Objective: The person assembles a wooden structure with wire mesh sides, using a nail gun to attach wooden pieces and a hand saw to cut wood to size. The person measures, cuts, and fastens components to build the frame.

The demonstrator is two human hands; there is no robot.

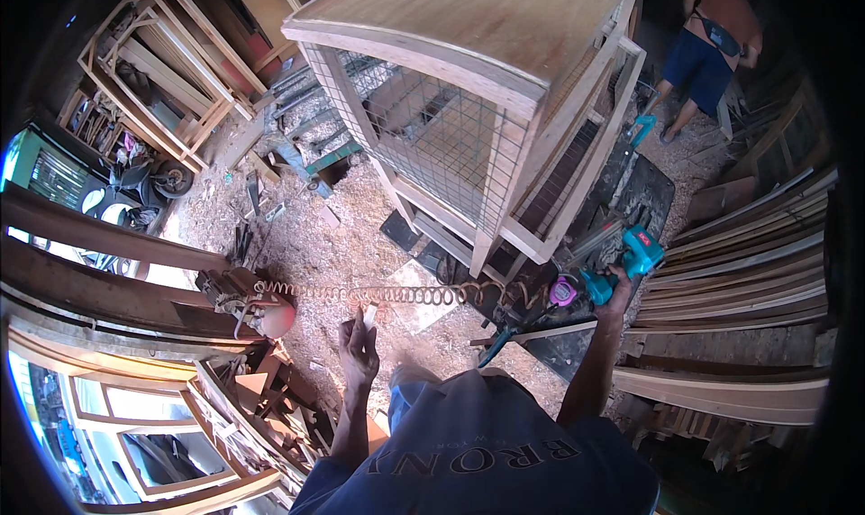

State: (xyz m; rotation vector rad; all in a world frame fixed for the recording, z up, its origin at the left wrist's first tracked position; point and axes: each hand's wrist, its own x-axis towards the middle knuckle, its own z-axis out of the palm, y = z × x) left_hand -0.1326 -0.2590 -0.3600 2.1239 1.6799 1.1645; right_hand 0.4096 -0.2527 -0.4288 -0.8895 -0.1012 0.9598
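Observation:
Out to the right, my right hand (618,291) is closed round a teal power tool (641,252); its exact kind is hard to tell. My left hand (359,348) is raised at the centre-left, fingers pinching a small pale wood piece (370,315). Behind that piece a coiled orange-brown air hose (405,295) stretches across from left to right. A round pink object (563,290), perhaps a tape measure, lies beside the tool. In front of me stands a wooden frame cage (518,168) with wire mesh sides and a plywood top (468,15).
Long wood strips (739,254) are stacked along the right. A compressor-like machine with a reddish round tank (273,319) sits left, near offcuts (279,398). Shavings cover the floor (315,245). Another person (712,46) stands at the far right; a motorcycle (144,182) is far left.

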